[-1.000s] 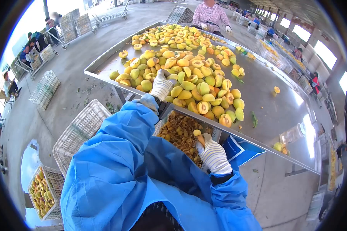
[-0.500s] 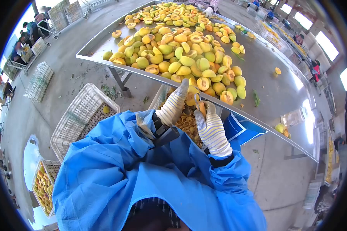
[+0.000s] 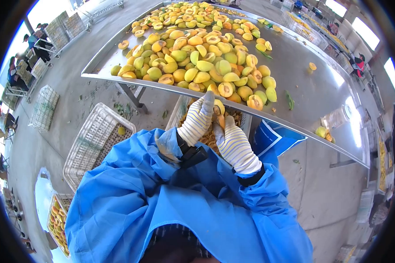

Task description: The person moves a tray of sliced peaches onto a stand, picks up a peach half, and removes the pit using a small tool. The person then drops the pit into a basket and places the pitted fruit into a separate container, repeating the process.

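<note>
My left hand (image 3: 198, 120), in a striped glove, is closed around a yellow peach half (image 3: 219, 106) just in front of the table's near edge. My right hand (image 3: 237, 147), gloved alike, grips a small pitting tool by its orange-brown handle (image 3: 229, 122). Its metal end is at the fruit, mostly hidden by the fingers. Both hands are close together above a crate (image 3: 174, 119) holding peach scraps (image 3: 210, 139). Beyond them, a heap of halved yellow peaches (image 3: 202, 59) covers much of the metal table (image 3: 294, 103).
A white crate (image 3: 85, 144) with one fruit inside stands at left, near another crate (image 3: 57, 228) full of peach halves. A blue bag or box (image 3: 267, 138) hangs below the table edge at right. A clear container (image 3: 335, 118) lies on the table. Other people (image 3: 15, 74) are at far left.
My right hand has turned inward and slightly down, bringing the tool into the peach half. The tool's metal loop, visible before, is now hidden. The view has shifted slightly.
</note>
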A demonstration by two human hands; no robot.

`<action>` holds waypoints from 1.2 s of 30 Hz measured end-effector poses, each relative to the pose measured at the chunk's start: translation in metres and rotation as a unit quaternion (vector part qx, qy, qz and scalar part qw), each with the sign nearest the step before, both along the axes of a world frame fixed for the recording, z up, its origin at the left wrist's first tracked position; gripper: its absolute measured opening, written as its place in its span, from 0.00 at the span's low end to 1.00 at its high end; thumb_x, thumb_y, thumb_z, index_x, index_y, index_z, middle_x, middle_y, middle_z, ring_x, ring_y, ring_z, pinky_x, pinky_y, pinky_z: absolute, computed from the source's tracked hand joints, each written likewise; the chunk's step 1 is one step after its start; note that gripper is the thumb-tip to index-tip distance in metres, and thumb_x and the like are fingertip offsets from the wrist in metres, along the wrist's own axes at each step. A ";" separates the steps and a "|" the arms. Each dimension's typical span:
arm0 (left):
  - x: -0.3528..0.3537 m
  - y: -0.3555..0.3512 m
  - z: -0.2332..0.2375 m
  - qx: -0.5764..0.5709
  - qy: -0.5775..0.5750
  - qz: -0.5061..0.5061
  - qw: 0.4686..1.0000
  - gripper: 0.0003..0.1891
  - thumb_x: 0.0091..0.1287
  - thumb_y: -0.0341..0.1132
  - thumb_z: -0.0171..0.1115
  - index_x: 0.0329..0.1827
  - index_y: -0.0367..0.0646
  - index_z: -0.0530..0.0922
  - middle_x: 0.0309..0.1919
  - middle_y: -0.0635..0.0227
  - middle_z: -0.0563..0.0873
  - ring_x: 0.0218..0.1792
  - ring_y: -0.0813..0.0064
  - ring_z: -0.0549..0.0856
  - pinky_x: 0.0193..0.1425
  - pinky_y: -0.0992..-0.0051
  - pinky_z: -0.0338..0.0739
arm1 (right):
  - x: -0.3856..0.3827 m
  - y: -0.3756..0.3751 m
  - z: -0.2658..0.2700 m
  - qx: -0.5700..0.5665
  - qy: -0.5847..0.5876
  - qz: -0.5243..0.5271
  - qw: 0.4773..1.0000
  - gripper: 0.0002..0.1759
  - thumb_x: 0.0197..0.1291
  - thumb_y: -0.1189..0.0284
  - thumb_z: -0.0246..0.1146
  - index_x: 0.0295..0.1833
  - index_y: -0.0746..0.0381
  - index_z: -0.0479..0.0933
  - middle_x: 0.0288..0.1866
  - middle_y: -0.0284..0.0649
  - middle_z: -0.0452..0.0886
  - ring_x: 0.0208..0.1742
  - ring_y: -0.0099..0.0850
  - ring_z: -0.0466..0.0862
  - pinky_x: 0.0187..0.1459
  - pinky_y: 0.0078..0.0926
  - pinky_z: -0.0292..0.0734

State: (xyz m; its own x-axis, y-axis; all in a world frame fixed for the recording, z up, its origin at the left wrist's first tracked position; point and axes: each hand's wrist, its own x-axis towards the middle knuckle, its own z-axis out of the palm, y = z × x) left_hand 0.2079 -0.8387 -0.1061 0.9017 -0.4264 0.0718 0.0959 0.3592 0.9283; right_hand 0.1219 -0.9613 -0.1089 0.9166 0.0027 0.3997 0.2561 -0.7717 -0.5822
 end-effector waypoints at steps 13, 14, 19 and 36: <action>0.002 0.006 0.000 0.044 -0.012 -0.019 0.999 0.34 0.74 0.64 0.47 0.40 0.37 0.84 0.26 0.69 0.84 0.26 0.83 0.81 0.32 0.81 0.76 | -0.003 0.004 -0.019 0.180 0.135 0.039 0.974 0.17 0.72 0.63 0.57 0.55 0.66 0.73 0.45 0.48 0.82 0.41 0.43 0.79 0.46 0.37 0.74; 0.004 0.006 -0.002 0.069 -0.009 -0.028 0.997 0.34 0.74 0.63 0.47 0.39 0.37 0.84 0.27 0.68 0.85 0.27 0.82 0.81 0.33 0.80 0.76 | -0.003 0.002 -0.022 0.200 0.127 0.063 0.970 0.18 0.72 0.62 0.57 0.56 0.66 0.73 0.43 0.47 0.82 0.41 0.42 0.79 0.46 0.36 0.74; 0.014 0.010 -0.002 0.146 -0.036 -0.070 0.986 0.39 0.70 0.69 0.46 0.36 0.36 0.85 0.27 0.65 0.85 0.27 0.78 0.83 0.36 0.78 0.79 | -0.015 -0.009 0.024 0.474 0.362 0.104 0.796 0.17 0.70 0.54 0.60 0.49 0.57 0.73 0.27 0.32 0.75 0.22 0.22 0.74 0.23 0.19 0.68; 0.002 0.007 0.003 0.045 0.041 -0.013 0.998 0.30 0.71 0.62 0.55 0.35 0.37 0.83 0.27 0.63 0.86 0.28 0.75 0.85 0.36 0.75 0.81 | -0.016 0.012 0.016 0.601 0.393 0.090 0.690 0.22 0.67 0.44 0.60 0.43 0.52 0.70 0.20 0.27 0.67 0.11 0.18 0.65 0.11 0.17 0.58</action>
State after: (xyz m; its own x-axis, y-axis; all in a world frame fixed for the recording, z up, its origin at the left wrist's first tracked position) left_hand 0.2101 -0.8317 -0.1034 0.8916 -0.4509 -0.0418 0.1818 0.2720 0.9449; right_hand 0.1056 -0.9491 -0.0928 0.8795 0.2451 -0.4079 -0.4747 0.3924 -0.7879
